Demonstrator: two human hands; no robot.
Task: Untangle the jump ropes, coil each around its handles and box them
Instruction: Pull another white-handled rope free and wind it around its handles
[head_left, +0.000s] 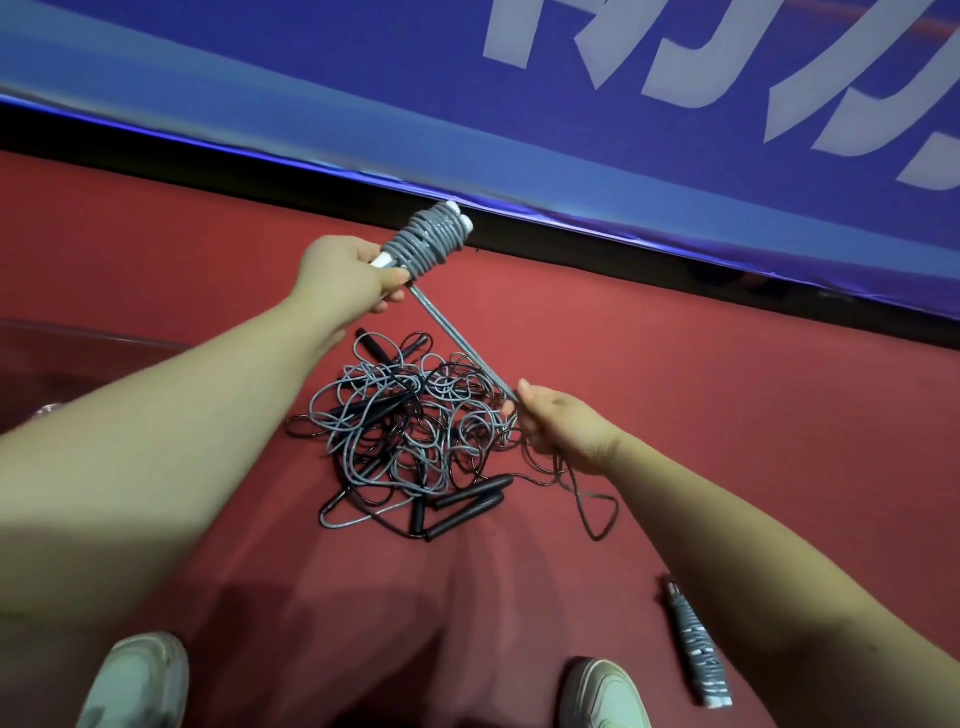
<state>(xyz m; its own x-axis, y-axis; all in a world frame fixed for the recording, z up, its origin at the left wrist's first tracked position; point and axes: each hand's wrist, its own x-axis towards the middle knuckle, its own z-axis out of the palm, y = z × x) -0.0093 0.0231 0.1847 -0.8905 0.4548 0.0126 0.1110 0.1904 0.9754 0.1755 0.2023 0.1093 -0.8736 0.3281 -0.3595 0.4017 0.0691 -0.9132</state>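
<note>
Holding the coiled handles (428, 241) up, the left hand (343, 280) grips them tight while the right hand (563, 423) pinches the taut rope (457, 343). The tangle (410, 431) sits on the floor (727, 415) right underneath. One wound bundle (698, 649) lies by the right shoe (605, 696), with a banner (519, 104) behind.

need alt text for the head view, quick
A person's left hand holds a white-tipped bundle of coiled grey jump rope, while the right hand pinches its taut free strand. Below lies a tangled pile of grey and black ropes on the red floor, with one finished coiled bundle by the right shoe.
</note>
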